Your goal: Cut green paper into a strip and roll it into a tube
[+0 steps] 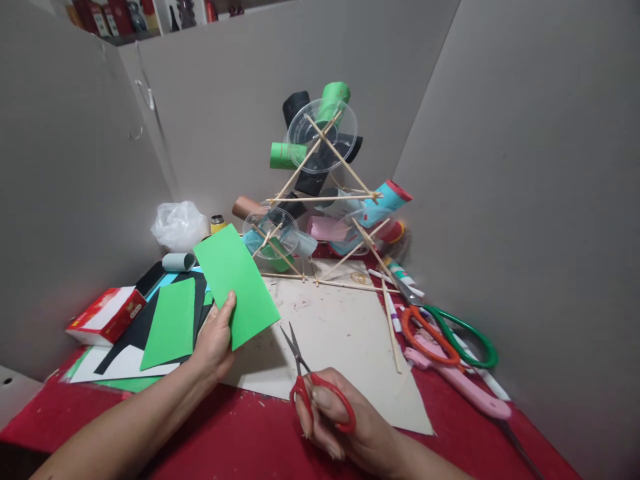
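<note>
My left hand (216, 343) pinches a rectangular sheet of green paper (237, 283) by its lower left edge, thumb on the front face, holding it up above the table. Red-handled scissors (301, 373) are in my right hand (345, 417), with fingers in the loops and the blades slightly apart. Their tips point up toward the lower right corner of the sheet, without touching it. Another green paper piece (173, 320) lies to the left on black and white sheets. Behind stands a structure of wooden sticks (325, 198), clear plastic discs (345, 150) and coloured paper tubes (334, 100).
A pale board (320, 327) with scraps lies on the red cloth (240, 433). At left are a red and white box (106, 313), a grey tube (178, 262) and a plastic bag (179, 225). Larger scissors (460, 337) and a pink-handled tool (465, 390) lie right. Grey walls enclose the table.
</note>
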A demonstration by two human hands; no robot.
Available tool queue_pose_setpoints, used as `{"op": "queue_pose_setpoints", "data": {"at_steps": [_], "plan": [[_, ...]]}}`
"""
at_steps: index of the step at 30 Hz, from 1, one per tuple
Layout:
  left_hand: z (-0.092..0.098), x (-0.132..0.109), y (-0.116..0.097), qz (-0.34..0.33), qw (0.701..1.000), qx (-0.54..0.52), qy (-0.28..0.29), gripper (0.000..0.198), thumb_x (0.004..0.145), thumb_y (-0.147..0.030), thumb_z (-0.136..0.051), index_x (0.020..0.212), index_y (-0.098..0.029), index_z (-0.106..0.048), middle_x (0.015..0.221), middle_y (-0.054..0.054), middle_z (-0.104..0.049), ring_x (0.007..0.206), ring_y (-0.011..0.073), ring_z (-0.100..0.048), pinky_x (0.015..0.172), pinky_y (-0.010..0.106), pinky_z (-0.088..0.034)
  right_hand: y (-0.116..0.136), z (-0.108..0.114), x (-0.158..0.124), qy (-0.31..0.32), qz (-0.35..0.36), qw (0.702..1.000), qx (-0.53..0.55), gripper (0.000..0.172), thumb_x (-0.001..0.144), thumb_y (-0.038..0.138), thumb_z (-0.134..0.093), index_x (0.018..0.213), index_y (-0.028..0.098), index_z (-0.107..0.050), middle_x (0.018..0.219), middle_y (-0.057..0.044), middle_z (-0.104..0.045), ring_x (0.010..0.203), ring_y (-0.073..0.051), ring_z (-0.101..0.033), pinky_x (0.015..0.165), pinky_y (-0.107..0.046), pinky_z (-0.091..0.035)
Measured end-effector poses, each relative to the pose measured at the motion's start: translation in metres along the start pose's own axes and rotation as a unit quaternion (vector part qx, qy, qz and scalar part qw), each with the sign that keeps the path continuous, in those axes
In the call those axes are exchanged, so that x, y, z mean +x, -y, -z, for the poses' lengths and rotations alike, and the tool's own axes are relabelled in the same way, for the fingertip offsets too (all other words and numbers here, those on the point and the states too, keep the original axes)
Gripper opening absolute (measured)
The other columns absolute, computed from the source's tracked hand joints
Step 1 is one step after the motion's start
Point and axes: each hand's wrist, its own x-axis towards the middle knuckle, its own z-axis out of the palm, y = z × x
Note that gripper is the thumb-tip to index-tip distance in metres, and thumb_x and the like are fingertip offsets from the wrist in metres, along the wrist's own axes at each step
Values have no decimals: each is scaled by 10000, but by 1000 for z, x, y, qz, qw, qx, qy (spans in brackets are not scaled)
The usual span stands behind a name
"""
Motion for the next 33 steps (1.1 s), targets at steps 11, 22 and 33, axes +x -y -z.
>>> {"op": "queue_pose_setpoints", "data": {"at_steps": [11,22,33], "plan": [[0,-2,2,-10,999,1,40,308,870,-264,-623,1166,-180,-613,1092,79,-703,1013,199,-661,886,297,-525,1,3,1,6,-15,1000,-13,531,801,635,-527,633,137,-599,354,79,-413,289,-54,-289,351,-201,-224],[5,0,9,-8,997,4,79,287,864,-297,-631,1131,-196,-635,1069,72,-711,952,205,-684,885,315,-527,3,3,3,-9,2,1000,7,514,834,601,-509,624,139,-594,338,81,-398,292,-58,-280,359,-206,-230],[-3,-2,-4,-3,1000,0,-9,234,867,-272,-628,1088,-195,-640,821,20,-722,523,98,-611,542,184,-524,2,4,2,13,-27,999,13,513,813,601,-544,630,126,-604,349,73,-416,283,-55,-295,352,-201,-231]]}}
